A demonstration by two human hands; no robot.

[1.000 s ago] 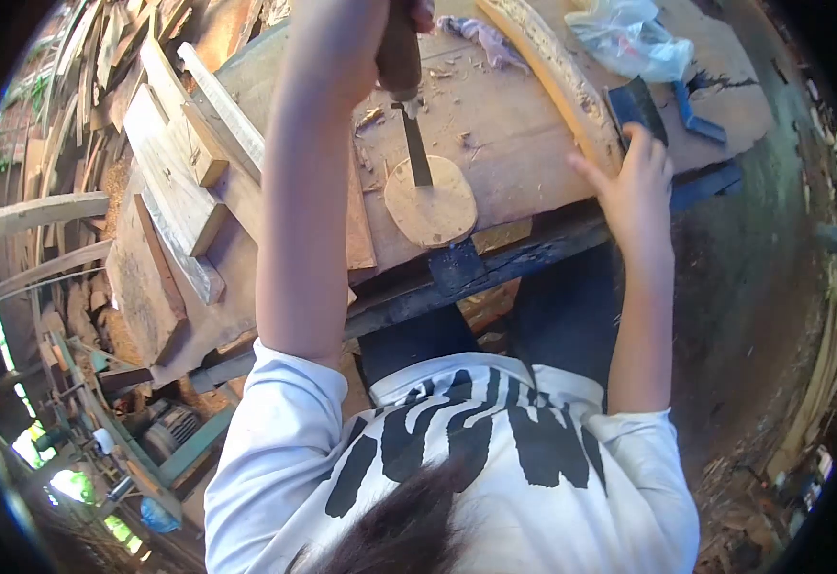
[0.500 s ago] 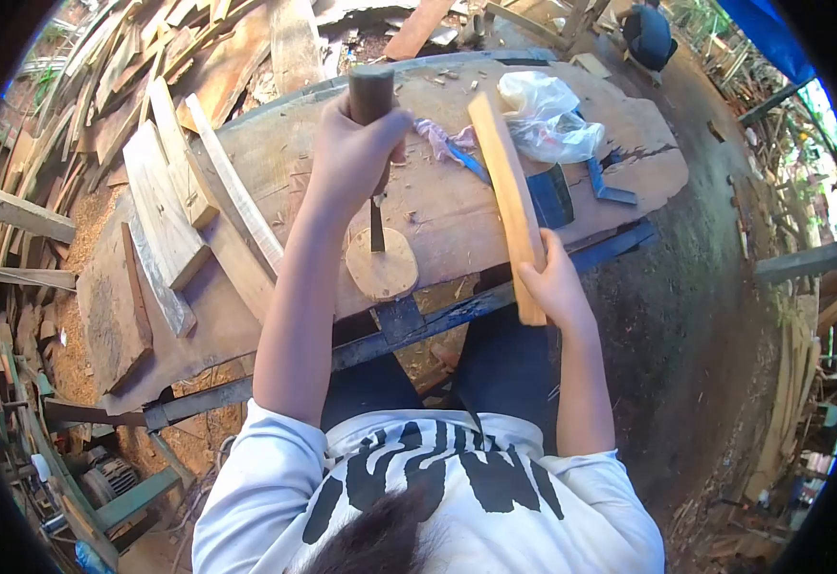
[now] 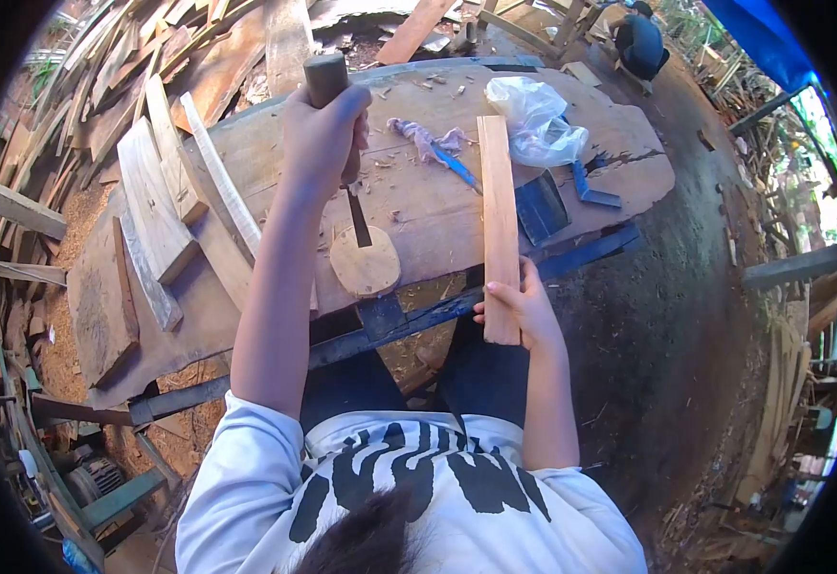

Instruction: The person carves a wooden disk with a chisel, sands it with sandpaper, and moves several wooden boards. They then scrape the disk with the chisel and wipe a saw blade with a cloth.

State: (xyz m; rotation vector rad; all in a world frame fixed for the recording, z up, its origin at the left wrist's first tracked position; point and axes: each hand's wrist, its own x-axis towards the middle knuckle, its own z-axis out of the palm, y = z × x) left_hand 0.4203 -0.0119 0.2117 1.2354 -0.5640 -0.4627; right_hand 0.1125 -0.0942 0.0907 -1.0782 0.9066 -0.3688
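Turned since half a second ago: the wooden strip (image 3: 500,220), its far end then slanting left, now points almost straight away from the person. At left, several pale boards (image 3: 150,196) lie on the table (image 3: 437,220). Next, the left hand (image 3: 321,129) is wrapped around the handle of a chisel (image 3: 351,172), blade downward, its tip at a round wooden disc (image 3: 380,268) by the near edge; depth of any cut cannot be told. Right of centre and farther off lies a crumpled pink cloth (image 3: 418,139). The right hand (image 3: 530,311) pinches the strip near its near end, thumb on top, fingers reaching beneath; that end extends past the table's near edge. Beyond, to the right, are a plastic bag (image 3: 538,120), a dark block (image 3: 543,206) and a blue bracket (image 3: 595,188). Far right, another person (image 3: 640,46) is crouched.
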